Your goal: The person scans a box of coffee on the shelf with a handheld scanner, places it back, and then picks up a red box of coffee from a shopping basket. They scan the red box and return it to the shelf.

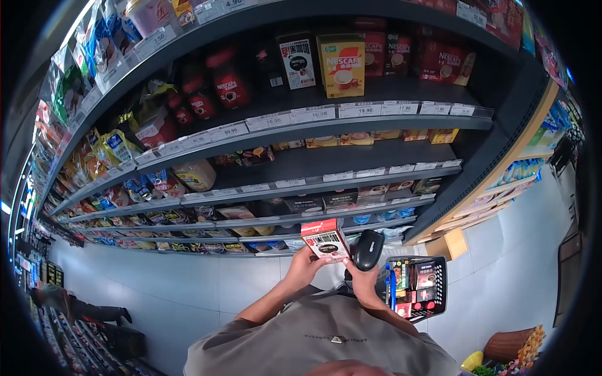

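My left hand (303, 269) is closed around the side of a white coffee box (325, 242) with a red top, black lettering and a dark cup picture. In my right hand (362, 279) is a black handheld barcode scanner (369, 249), its rounded head pointing up and away from me. The right thumb reaches toward the box's lower right corner; whether it touches cannot be told. A similar white coffee box (296, 61) stands on the upper shelf beside a yellow Nescafe box (342, 66).
Curved grey shelves (401, 124) with price labels rise ahead, stocked with coffee boxes, jars and bags. A black shopping basket (444, 289) with packages stands at my right, near a cardboard box (453, 245). Another person (78, 307) is at the far left.
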